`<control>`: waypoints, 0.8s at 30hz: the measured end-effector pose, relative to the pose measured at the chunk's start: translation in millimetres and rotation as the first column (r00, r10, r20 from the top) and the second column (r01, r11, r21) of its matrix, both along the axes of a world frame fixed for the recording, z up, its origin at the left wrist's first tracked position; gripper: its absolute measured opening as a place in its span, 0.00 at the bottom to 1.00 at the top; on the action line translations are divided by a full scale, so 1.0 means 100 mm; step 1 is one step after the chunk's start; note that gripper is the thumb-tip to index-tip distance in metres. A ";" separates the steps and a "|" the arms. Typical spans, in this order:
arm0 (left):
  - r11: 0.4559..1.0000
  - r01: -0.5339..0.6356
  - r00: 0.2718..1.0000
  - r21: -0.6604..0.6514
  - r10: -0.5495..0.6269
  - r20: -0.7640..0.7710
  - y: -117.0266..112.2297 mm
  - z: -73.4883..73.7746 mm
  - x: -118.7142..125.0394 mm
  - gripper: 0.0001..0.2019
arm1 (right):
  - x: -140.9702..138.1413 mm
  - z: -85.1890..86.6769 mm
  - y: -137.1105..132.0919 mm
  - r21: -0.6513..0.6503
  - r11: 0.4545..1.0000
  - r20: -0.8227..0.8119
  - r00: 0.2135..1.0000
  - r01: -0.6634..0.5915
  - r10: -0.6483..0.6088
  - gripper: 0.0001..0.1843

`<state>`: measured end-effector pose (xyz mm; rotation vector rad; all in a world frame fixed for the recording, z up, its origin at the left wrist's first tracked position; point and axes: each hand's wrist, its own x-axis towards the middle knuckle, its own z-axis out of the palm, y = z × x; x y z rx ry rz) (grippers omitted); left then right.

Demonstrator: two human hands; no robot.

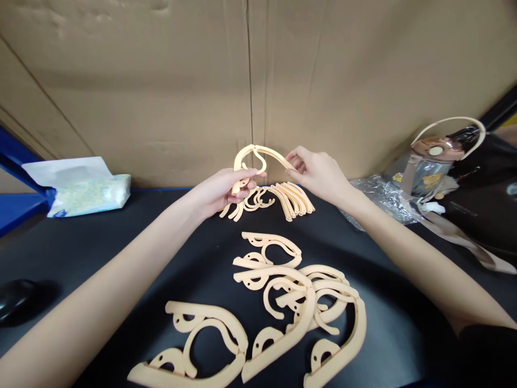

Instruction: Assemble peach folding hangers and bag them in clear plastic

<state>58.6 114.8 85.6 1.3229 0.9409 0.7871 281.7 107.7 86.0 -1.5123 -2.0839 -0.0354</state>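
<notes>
Both my hands hold one cream folding hanger (270,151) above the far part of the dark table. My left hand (224,188) is closed round its left arm and hook. With thumb and fingers, my right hand (317,171) pinches the end of its right arm, which spreads outward. Behind and below lies a row of similar hangers (293,200), arms fanned side by side and hooks toward the left. Closer to me, several folded hangers (270,253) lie on the table, some overlapping. Another folded hanger (210,312) rests apart at the front left.
A tissue pack (91,194) lies at the left, near a black computer mouse (16,302). On the right are crumpled clear plastic (377,196), a clear bottle with a handle and strap (428,167), and a dark bag (484,199). Cardboard (161,97) walls the back of the table.
</notes>
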 end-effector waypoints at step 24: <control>0.982 0.175 0.938 0.064 -0.147 -0.314 -0.08 -0.02 -0.01 0.13 | 0.24 -0.09 0.23 -0.141 0.990 0.205 0.979 0.019 0.010 0.22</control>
